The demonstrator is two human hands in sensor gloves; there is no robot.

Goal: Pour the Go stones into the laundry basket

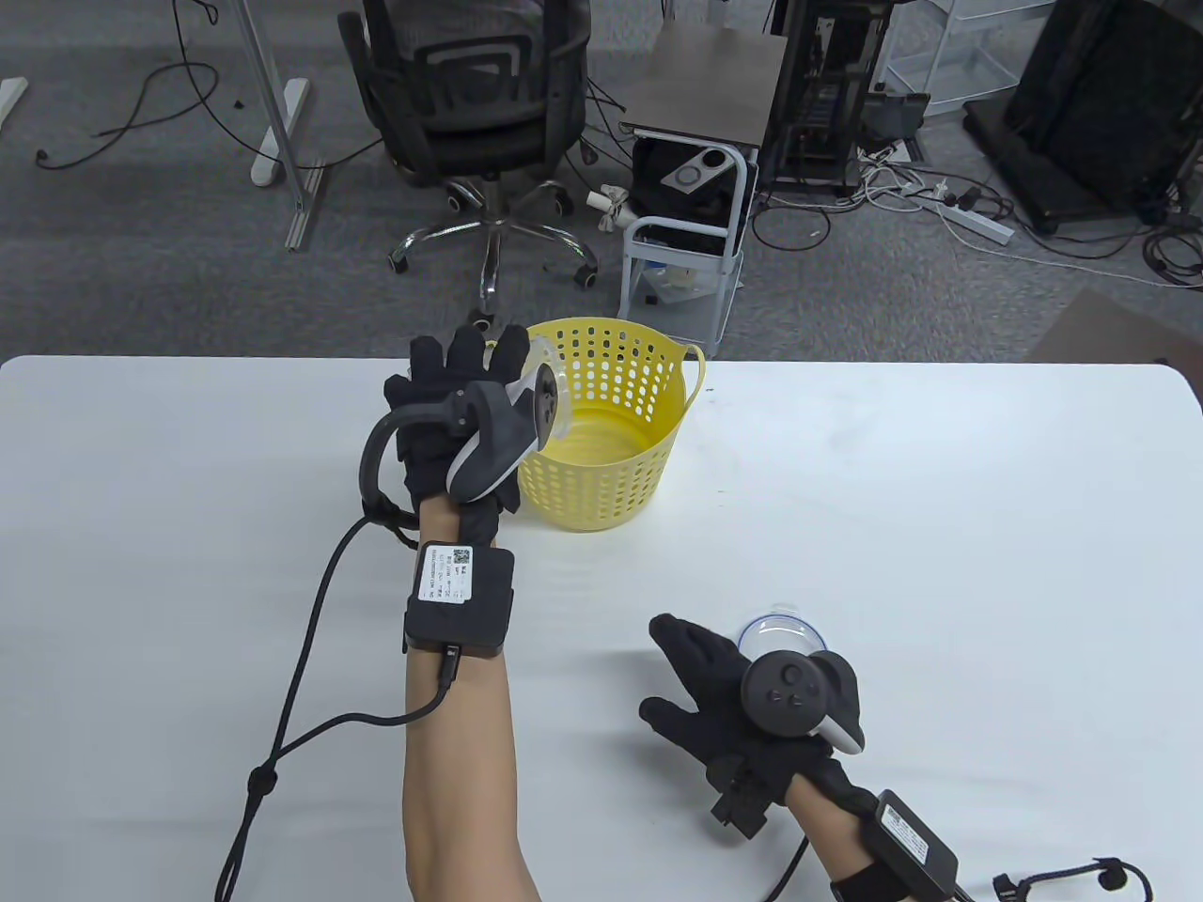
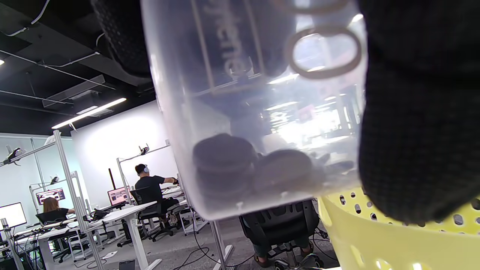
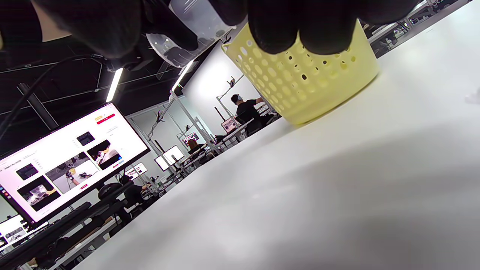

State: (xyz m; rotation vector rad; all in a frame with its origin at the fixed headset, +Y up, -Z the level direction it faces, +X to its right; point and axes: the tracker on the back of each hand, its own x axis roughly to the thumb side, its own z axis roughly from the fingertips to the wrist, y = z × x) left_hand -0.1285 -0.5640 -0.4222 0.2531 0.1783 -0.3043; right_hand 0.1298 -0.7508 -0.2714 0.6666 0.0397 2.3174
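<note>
Over the yellow basket rim we see left hand gripping a clear cup, dark Go stones inside; right hand well apart, fingers spread.

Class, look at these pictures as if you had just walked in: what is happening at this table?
A person in sensor gloves is working at a white table. The left hand holds a clear plastic container tipped at the rim of a yellow laundry basket. Dark Go stones are inside the container; the basket looks empty. The right hand rests low near a second clear container.
</note>
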